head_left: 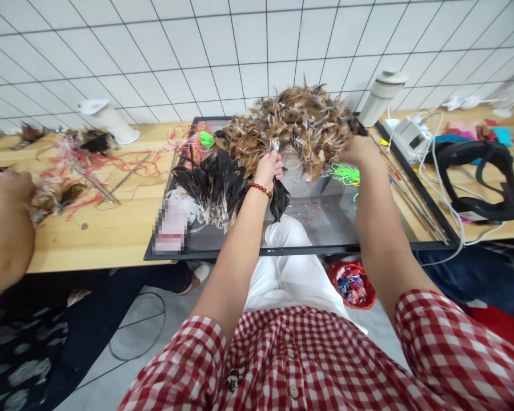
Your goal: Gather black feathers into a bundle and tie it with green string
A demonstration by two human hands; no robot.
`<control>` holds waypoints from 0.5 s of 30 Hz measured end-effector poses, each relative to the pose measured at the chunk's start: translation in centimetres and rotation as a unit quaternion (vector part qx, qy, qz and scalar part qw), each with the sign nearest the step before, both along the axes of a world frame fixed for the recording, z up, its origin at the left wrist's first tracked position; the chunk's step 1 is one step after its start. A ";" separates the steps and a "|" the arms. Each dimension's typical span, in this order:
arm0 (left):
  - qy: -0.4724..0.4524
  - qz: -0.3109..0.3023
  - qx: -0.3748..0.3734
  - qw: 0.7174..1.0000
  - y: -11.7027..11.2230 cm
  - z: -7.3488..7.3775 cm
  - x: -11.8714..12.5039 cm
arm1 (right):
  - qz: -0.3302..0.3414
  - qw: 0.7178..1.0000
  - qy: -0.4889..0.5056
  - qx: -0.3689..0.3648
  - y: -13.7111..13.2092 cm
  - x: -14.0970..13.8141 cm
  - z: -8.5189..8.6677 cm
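My left hand is closed around a small bunch of black feathers. Their pale quill ends stick up above the fist, and the dark vanes hang below it. A larger heap of black feathers lies just to the left. Behind both hands spreads a big pile of brown feathers. At the right end of that pile is my right hand, beside a bundle of bright green strings. Its fingers are mostly hidden and blurred, so what they hold, if anything, does not show.
A black-framed glass panel lies on the wooden table. Thin rods, a white charger, a black headset and a pale bottle are on the right. At the left a co-worker's hand handles feathers near red strings.
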State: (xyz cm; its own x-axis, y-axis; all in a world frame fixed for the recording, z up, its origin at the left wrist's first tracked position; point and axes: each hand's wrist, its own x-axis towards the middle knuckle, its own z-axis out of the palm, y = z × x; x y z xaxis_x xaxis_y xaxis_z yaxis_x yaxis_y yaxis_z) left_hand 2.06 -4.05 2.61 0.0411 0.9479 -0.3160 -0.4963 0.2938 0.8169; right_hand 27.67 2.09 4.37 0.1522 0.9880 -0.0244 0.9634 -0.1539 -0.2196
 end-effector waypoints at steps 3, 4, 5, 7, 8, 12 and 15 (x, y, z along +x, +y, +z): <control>-0.015 0.022 0.008 1.000 0.3 -0.4 0.0 | -0.005 0.998 -0.025 -0.052 -0.5 -0.7 -2.3; -0.017 0.028 0.010 0.999 0.3 -0.6 0.0 | 0.000 0.998 -0.024 -0.053 -0.6 -0.9 -2.8; -0.015 0.031 0.012 0.999 0.4 -0.7 0.0 | 0.006 0.999 -0.021 -0.048 -0.7 -1.1 -3.1; -0.009 0.030 0.014 0.999 0.5 -0.9 0.0 | 0.018 0.999 -0.013 -0.026 -1.0 -0.9 -2.8; -0.005 0.028 0.016 0.999 0.5 -0.9 0.1 | 0.024 1.000 -0.001 -0.011 -1.2 -0.6 -2.4; 0.008 0.023 0.022 0.999 0.4 -0.8 0.1 | 0.070 0.980 0.174 0.069 -2.3 0.5 -0.2; 0.007 0.018 0.023 1.000 0.3 -0.6 0.1 | 0.087 0.963 0.231 0.104 -2.7 0.7 0.2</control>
